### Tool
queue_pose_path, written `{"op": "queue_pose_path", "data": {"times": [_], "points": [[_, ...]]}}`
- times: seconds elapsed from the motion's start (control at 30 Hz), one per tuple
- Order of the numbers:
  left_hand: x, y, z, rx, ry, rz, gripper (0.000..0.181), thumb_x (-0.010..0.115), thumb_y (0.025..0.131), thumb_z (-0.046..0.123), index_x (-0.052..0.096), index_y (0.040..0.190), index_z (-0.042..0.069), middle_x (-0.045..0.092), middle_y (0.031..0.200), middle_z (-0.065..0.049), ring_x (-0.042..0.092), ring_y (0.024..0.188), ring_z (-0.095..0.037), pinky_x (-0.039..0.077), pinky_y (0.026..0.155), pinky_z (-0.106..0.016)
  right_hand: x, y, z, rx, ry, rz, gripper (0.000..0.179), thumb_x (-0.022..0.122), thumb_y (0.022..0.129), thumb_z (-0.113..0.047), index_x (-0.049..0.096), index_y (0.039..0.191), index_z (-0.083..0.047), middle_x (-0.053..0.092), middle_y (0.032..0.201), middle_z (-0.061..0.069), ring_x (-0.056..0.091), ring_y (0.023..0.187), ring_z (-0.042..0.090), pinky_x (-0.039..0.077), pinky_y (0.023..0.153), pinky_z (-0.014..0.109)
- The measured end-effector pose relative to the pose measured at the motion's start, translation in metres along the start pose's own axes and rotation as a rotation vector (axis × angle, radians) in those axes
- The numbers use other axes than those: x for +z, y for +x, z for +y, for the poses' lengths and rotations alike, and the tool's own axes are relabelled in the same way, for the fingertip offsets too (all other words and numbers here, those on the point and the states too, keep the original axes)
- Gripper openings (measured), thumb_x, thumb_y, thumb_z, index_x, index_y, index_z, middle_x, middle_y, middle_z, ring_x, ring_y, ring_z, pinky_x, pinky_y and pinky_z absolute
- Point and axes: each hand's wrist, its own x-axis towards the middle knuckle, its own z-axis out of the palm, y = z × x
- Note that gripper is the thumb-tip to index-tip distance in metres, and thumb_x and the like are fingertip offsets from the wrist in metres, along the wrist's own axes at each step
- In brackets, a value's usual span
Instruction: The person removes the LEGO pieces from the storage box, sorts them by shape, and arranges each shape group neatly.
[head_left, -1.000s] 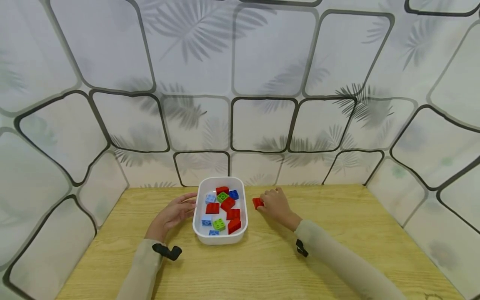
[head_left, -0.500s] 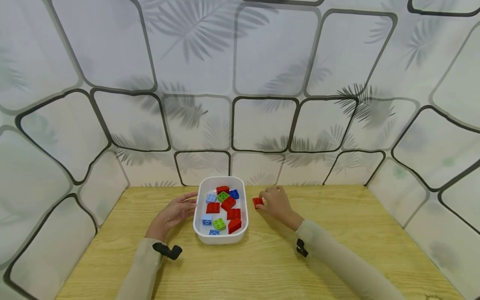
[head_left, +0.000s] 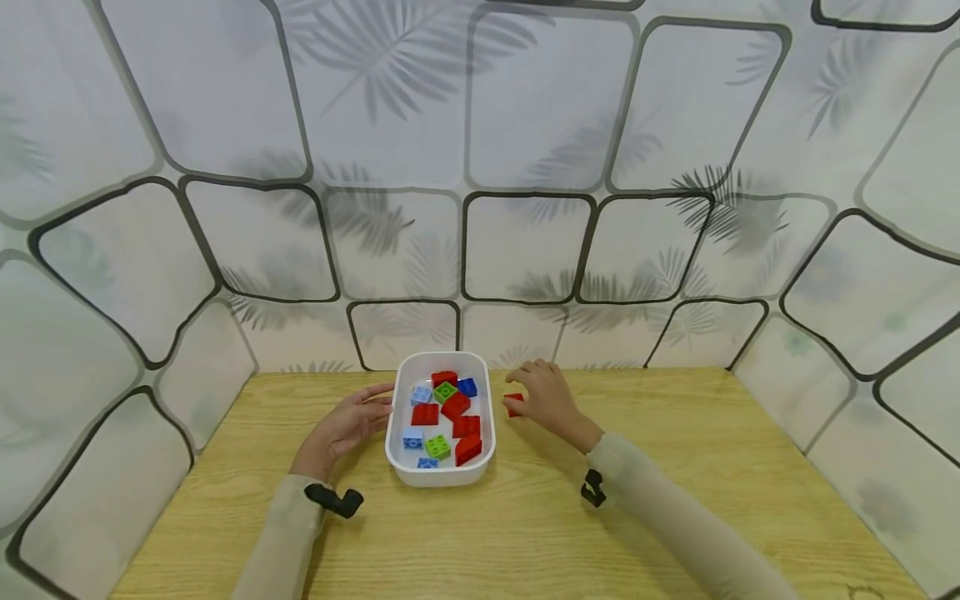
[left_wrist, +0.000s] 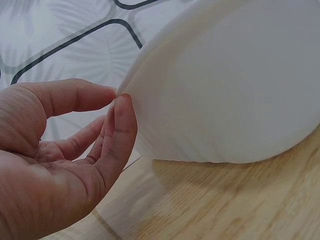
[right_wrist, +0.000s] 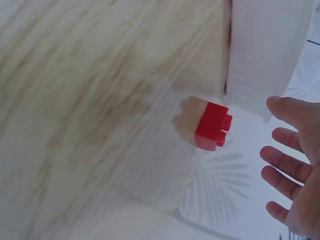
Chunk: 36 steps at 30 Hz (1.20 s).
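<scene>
The person's right hand [head_left: 551, 398] reached in over the tabletop from the right, forearm slanting forward and inward, thumb toward the tray. Its fingers were parted and gently bent, with nothing between them; from the right wrist I could see a gap separating them from a loose red brick [right_wrist: 212, 127]. That brick lay on the tabletop, just beside the tray's right wall, and from the head the thumb hid a bit of it.

The left hand [head_left: 351, 427] was on the other side, palm turned inward, pinching the edge of the white tray [left_wrist: 225, 90] between thumb and forefinger.

The tray stood flat between the two hands, its right wall rising between the loose brick and the ones inside. In it lay five red bricks [head_left: 424, 415], two green bricks [head_left: 438, 448], three light blue bricks [head_left: 413, 439] and a dark blue brick [head_left: 467, 387], scattered at various angles, some touching.

Both arms wore beige sleeves [head_left: 678, 517], each with a black strap [head_left: 333, 502] near the wrist.

The tabletop [head_left: 525, 533] was pale yellow wood grain. Around it stood whitish walls [head_left: 525, 250] printed with rounded dark outlines and grey palm fronds.
</scene>
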Motion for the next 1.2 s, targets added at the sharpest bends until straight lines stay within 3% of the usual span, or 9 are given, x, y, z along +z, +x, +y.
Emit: {"op": "queue_pose_path", "data": {"times": [0.2,0.5,0.73,1.0,1.2], "points": [[0.000,0.000,0.001,0.014,0.057,-0.002,0.060,0.053,0.103,-0.001,0.026,0.157,-0.005,0.063,0.116,0.001,0.066,0.104,-0.010,0.058,0.092,-0.025,-0.004,0.009,-0.008,0.003,0.069,0.029,0.032,0.090,0.078,-0.027,0.076,0.101,-0.008,0.073,0.096,0.007,0.060,0.091,0.029,0.048,0.085,0.050],[0.001,0.002,0.000,0.017,0.113,0.038,0.060,0.055,0.102,-0.001,0.029,0.156,-0.005,0.058,0.120,-0.004,0.064,0.105,-0.010,0.058,0.093,-0.026,-0.009,0.020,-0.021,0.043,0.149,-0.021,0.030,0.087,0.081,-0.025,0.077,0.103,-0.006,0.074,0.096,0.010,0.063,0.093,0.030,0.050,0.087,0.051],[0.001,0.002,0.000,0.021,0.169,0.055,0.061,0.058,0.100,0.000,0.032,0.154,-0.004,0.056,0.124,-0.010,0.064,0.105,-0.013,0.059,0.093,-0.027,-0.012,0.022,-0.034,-0.003,0.182,-0.045,0.028,0.086,0.083,-0.023,0.076,0.103,-0.007,0.075,0.096,0.010,0.064,0.093,0.028,0.051,0.086,0.050],[-0.001,-0.003,0.003,0.045,0.265,0.025,0.062,0.062,0.101,0.006,0.033,0.155,-0.002,0.053,0.125,-0.011,0.064,0.104,-0.012,0.058,0.094,-0.027,-0.011,0.024,-0.044,-0.048,0.203,-0.079,0.028,0.084,0.084,-0.025,0.076,0.105,-0.008,0.074,0.098,0.006,0.065,0.093,0.024,0.053,0.088,0.044],[-0.001,-0.004,0.007,0.053,0.360,0.042,0.065,0.069,0.097,0.011,0.038,0.154,0.002,0.053,0.126,-0.013,0.063,0.106,-0.014,0.058,0.093,-0.027,-0.013,0.032,-0.052,-0.090,0.201,-0.156,0.028,0.083,0.086,-0.026,0.077,0.107,-0.009,0.075,0.104,0.007,0.065,0.096,0.024,0.052,0.088,0.041]]}}
